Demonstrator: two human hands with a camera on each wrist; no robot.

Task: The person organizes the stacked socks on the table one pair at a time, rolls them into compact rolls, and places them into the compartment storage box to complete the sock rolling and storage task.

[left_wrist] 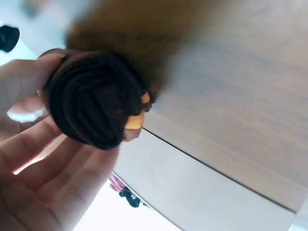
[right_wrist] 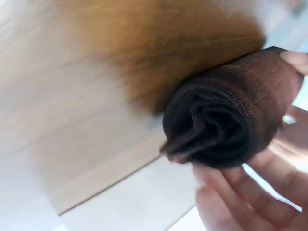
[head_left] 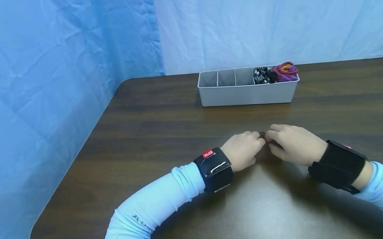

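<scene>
- Brown sock roll (left_wrist: 94, 98) is pinched between left hand (head_left: 243, 149) and right hand (head_left: 293, 143).
- Loosened fingers could let it unroll on the table (head_left: 179, 138).

Between the two hands, which meet at mid-counter (head_left: 160, 112), and the grey divider box (head_left: 247, 93) toward the back lies a bare band of wood, wide enough to pass through. The box itself is the one obstacle, standing well apart from the hands. Blue curtains (head_left: 38, 77) close off the left and rear.
</scene>
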